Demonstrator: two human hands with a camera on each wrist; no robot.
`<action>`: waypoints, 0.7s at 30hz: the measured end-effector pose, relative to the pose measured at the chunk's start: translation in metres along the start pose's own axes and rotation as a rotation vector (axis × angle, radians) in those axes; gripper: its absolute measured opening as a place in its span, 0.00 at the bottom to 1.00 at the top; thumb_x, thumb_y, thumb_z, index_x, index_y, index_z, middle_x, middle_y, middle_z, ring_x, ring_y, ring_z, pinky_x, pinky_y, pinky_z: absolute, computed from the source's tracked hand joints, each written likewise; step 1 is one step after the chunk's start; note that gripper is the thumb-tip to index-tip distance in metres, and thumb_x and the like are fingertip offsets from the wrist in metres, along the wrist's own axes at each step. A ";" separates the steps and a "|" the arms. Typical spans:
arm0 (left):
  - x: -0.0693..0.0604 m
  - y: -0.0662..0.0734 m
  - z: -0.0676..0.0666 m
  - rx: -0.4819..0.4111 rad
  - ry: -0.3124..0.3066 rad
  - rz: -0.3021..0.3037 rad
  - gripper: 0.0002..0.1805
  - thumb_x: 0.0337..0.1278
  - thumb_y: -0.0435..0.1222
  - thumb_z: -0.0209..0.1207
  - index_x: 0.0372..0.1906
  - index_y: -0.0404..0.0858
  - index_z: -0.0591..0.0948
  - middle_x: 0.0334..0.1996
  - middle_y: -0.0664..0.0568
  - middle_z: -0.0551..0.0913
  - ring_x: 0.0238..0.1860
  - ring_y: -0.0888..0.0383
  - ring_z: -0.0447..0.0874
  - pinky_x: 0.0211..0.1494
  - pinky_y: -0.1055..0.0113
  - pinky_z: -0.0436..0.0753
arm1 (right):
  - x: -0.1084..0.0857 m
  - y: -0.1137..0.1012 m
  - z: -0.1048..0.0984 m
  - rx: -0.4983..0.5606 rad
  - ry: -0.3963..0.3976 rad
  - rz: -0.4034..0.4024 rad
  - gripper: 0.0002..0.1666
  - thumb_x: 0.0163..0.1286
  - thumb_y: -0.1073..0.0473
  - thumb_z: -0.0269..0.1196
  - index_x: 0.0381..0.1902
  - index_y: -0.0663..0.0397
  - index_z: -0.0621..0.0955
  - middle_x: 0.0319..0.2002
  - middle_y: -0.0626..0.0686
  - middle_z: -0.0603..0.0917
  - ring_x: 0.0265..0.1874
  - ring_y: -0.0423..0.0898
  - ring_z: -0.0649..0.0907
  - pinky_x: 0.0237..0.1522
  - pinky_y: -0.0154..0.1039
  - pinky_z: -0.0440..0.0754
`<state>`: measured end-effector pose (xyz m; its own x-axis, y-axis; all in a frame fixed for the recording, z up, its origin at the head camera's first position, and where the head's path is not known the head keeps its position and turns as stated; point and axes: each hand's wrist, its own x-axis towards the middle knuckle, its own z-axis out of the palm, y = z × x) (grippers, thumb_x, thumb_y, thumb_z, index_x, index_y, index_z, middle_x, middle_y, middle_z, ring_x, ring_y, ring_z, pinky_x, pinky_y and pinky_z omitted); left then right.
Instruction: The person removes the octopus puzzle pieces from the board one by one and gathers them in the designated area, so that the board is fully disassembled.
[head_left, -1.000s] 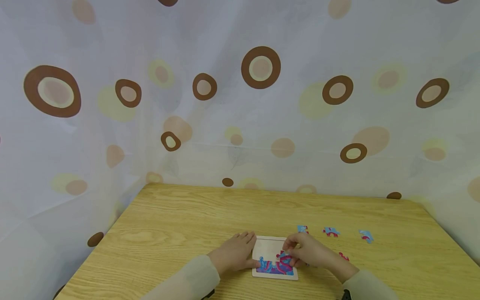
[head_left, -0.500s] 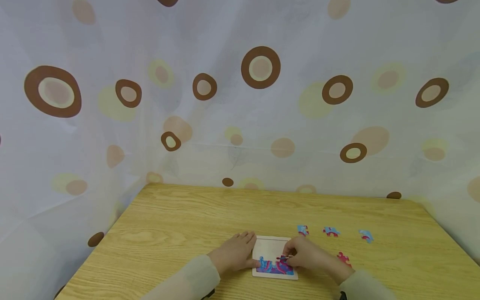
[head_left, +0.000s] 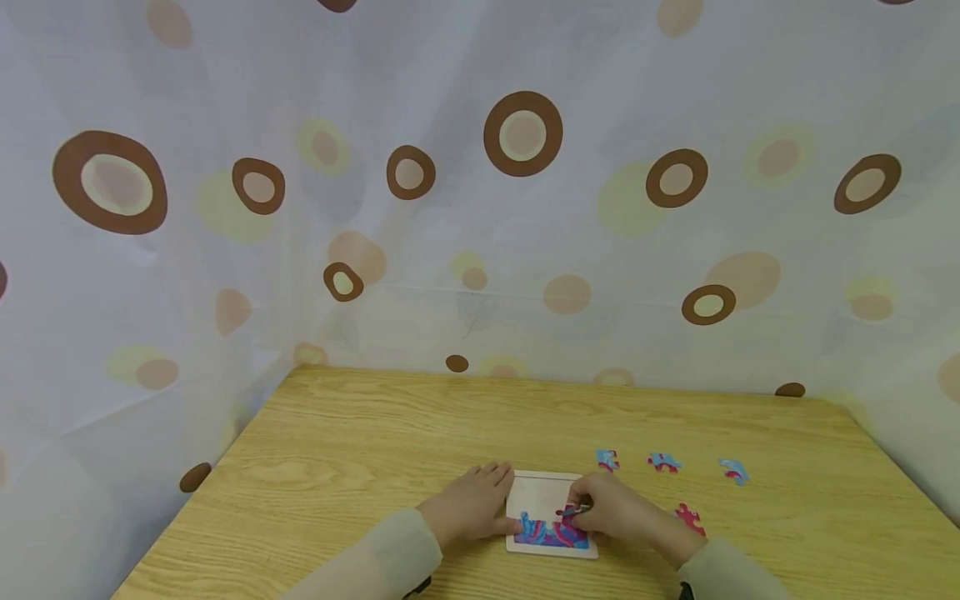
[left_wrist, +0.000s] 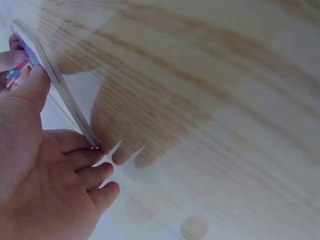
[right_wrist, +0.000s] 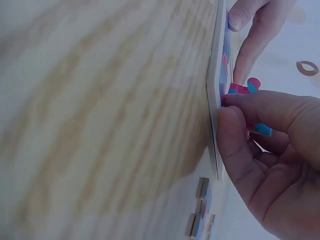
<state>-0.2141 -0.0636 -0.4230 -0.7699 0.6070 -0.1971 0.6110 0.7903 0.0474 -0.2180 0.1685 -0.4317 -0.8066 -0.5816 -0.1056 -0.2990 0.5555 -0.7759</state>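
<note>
A pale wooden puzzle tray point(head_left: 536, 492) lies flat on the table, its near part filled with blue, purple and pink jigsaw pieces. At its left side rests my left hand point(head_left: 474, 502), fingers nearly straight against the edge. The left thumb point(left_wrist: 37, 85) presses on the tray's near-left corner. My right hand point(head_left: 613, 507) pinches a pink-and-blue jigsaw piece point(right_wrist: 254, 85) between thumb and forefinger. That piece is tilted over the tray's right side, above the filled part; its lower edge is hidden by the fingers, so I cannot tell whether it touches.
Three loose jigsaw pieces lie behind and to the right: a left one point(head_left: 606, 459), a middle one point(head_left: 663, 462) and a right one point(head_left: 733, 470). A red piece point(head_left: 689, 517) lies beside my right forearm. A spotted curtain point(head_left: 525, 333) hangs behind the wooden table point(head_left: 375, 433).
The piece in my right hand has turned from face-up to tilted nearly edge-on. My right forearm has shifted slightly, showing more of the red piece. The left hand holds its place.
</note>
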 end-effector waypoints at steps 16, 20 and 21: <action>0.000 0.001 0.001 0.010 -0.003 0.004 0.42 0.58 0.61 0.46 0.69 0.37 0.60 0.68 0.49 0.58 0.68 0.54 0.53 0.66 0.62 0.58 | -0.042 0.022 -0.047 0.143 0.205 -0.035 0.12 0.64 0.67 0.59 0.42 0.70 0.72 0.30 0.55 0.77 0.26 0.49 0.80 0.27 0.37 0.81; 0.001 -0.001 0.003 0.016 0.003 0.008 0.42 0.58 0.61 0.46 0.69 0.36 0.60 0.68 0.49 0.58 0.68 0.54 0.54 0.66 0.62 0.58 | -0.067 0.035 -0.072 0.181 0.254 0.025 0.12 0.65 0.67 0.58 0.43 0.74 0.73 0.34 0.57 0.78 0.30 0.52 0.81 0.31 0.42 0.83; 0.001 -0.001 0.003 0.021 0.005 0.010 0.42 0.58 0.61 0.46 0.69 0.36 0.60 0.68 0.49 0.58 0.68 0.54 0.54 0.66 0.62 0.58 | -0.074 0.039 -0.078 0.177 0.264 0.040 0.14 0.66 0.67 0.58 0.44 0.75 0.73 0.35 0.57 0.78 0.30 0.51 0.81 0.32 0.42 0.83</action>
<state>-0.2150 -0.0638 -0.4262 -0.7646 0.6152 -0.1920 0.6222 0.7823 0.0292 -0.2099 0.2800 -0.4054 -0.9273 -0.3743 0.0083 -0.1893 0.4494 -0.8730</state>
